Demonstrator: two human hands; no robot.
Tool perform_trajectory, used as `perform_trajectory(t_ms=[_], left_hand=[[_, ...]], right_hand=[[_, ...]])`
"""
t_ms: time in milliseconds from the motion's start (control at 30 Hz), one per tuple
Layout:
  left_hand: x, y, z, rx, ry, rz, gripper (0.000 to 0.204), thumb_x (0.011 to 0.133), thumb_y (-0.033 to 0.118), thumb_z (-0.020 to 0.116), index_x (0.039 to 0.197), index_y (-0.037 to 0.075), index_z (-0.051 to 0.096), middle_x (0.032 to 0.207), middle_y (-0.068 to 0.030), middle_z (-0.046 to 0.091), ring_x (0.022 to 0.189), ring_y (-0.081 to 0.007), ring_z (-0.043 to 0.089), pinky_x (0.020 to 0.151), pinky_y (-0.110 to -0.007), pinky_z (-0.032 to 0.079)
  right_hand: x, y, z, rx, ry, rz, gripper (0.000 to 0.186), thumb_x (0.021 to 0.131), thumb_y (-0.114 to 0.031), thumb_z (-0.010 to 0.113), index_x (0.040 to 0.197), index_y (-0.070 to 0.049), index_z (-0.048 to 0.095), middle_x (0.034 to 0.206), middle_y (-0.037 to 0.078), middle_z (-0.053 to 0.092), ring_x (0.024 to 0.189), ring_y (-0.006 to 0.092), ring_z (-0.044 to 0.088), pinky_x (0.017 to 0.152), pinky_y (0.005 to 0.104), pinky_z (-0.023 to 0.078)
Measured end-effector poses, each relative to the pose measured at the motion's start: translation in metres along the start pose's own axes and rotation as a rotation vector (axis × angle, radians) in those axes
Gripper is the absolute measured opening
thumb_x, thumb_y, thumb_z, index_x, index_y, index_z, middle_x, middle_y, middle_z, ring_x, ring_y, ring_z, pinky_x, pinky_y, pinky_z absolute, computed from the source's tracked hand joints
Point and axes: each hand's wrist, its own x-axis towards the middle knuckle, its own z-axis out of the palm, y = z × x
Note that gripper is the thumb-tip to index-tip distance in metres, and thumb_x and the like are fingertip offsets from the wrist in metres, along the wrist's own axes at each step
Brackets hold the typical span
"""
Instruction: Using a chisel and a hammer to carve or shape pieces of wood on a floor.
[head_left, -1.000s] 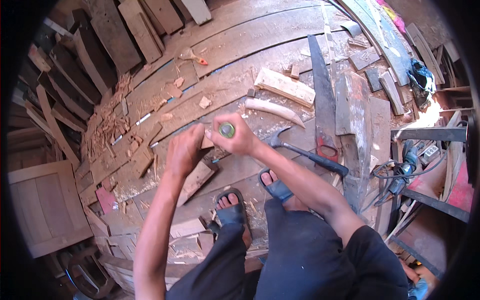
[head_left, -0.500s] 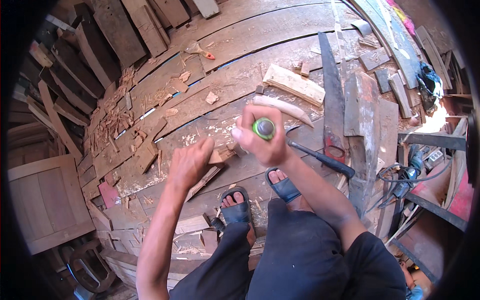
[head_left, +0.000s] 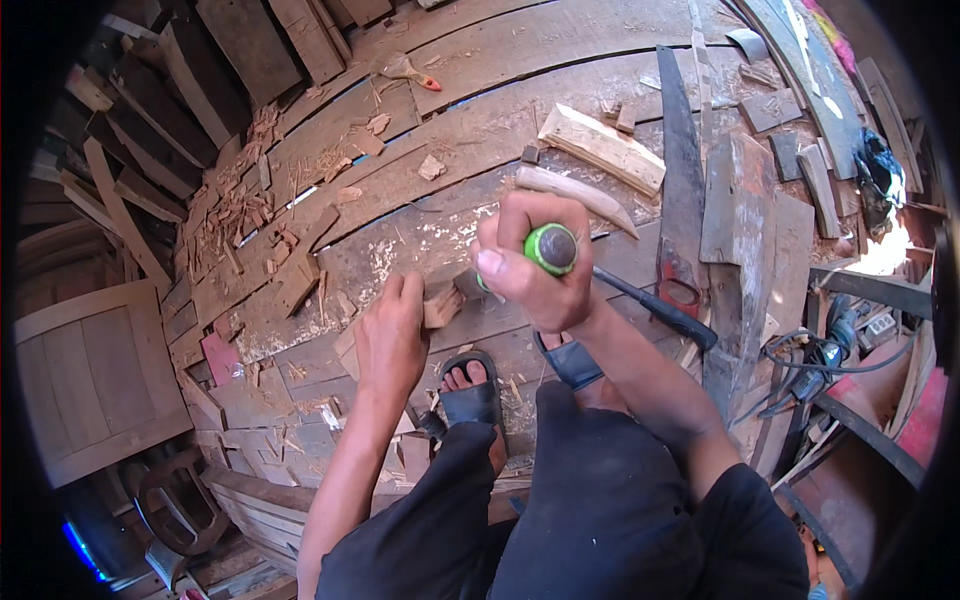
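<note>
Swung rightward since a second ago, the right hand (head_left: 540,270) curls its fingers round one green handle (head_left: 551,248), dark round end up, while the left hand (head_left: 392,335), fingers bunched, grips one brown wood block (head_left: 440,306). Rightward lie one black-handled hammer (head_left: 682,325), one saw (head_left: 682,140); farthest, one brush (head_left: 403,70).

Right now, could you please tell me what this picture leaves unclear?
In the head view:
Most of the green-ringed handle: hidden inside the right grip.
Head of the hammer: mostly covered by the right grip.
Fingertips of the left grip, any hold on the wood block: hidden by its knuckles.
Tops of leaning boards: cut off by the upper edge.
</note>
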Motion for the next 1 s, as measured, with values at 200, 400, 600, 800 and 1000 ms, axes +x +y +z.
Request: perform_trajectory(t_ms=[200, 400, 600, 800, 1000], left_hand=[[0.001, -0.012, -0.001, -0.016, 0.072, 0.042, 0.041, 0.077, -0.005, 0.072, 0.109, 0.006, 0.05, 0.108, -0.0197, 0.06, 0.1, -0.0494, 0.062, 0.077, -0.058, 0.05], [-0.005, -0.002, 0.003, -0.028, 0.093, 0.054, 0.042, 0.074, -0.011, 0.071, 0.106, 0.003, 0.048, 0.112, -0.0206, 0.054, 0.098, -0.0464, 0.064, 0.078, -0.056, 0.053], [-0.001, -0.015, 0.006, -0.044, 0.119, 0.057, 0.04, 0.075, -0.011, 0.068, 0.107, 0.004, 0.048, 0.109, -0.0202, 0.054, 0.098, -0.0452, 0.064, 0.077, -0.056, 0.052], [-0.002, -0.003, 0.003, -0.078, 0.066, 0.024, 0.041, 0.076, -0.011, 0.068, 0.108, 0.005, 0.049, 0.109, -0.0194, 0.054, 0.099, -0.045, 0.063, 0.076, -0.055, 0.052], [-0.001, -0.02, 0.001, -0.046, 0.14, 0.033, 0.044, 0.072, -0.01, 0.072, 0.107, 0.005, 0.048, 0.109, -0.0194, 0.054, 0.1, -0.0462, 0.063, 0.078, -0.056, 0.052]], right_hand=[[0.02, -0.065, 0.011, 0.212, -0.066, -0.235, 0.027, 0.087, 0.001, 0.066, 0.069, -0.007, 0.047, 0.058, -0.001, 0.051, 0.047, 0.0044, 0.04, 0.04, 0.0255, 0.031], [0.004, 0.005, 0.003, -0.048, 0.014, -0.025, 0.026, 0.085, -0.002, 0.066, 0.066, -0.005, 0.05, 0.057, -0.002, 0.051, 0.049, 0.0076, 0.047, 0.044, 0.0278, 0.036], [0.018, -0.05, 0.032, 0.016, -0.143, -0.19, 0.018, 0.084, -0.002, 0.062, 0.074, -0.007, 0.048, 0.054, -0.001, 0.046, 0.045, 0.0083, 0.038, 0.042, 0.0268, 0.029], [-0.014, 0.039, 0.005, -0.297, -0.258, -0.09, 0.02, 0.083, -0.004, 0.069, 0.071, -0.003, 0.053, 0.058, 0.003, 0.051, 0.051, 0.012, 0.049, 0.047, 0.0301, 0.037], [0.022, 0.001, -0.001, -0.356, -0.176, -0.167, 0.025, 0.085, -0.005, 0.07, 0.067, -0.004, 0.052, 0.059, 0.002, 0.051, 0.053, 0.0092, 0.048, 0.048, 0.0294, 0.036]])
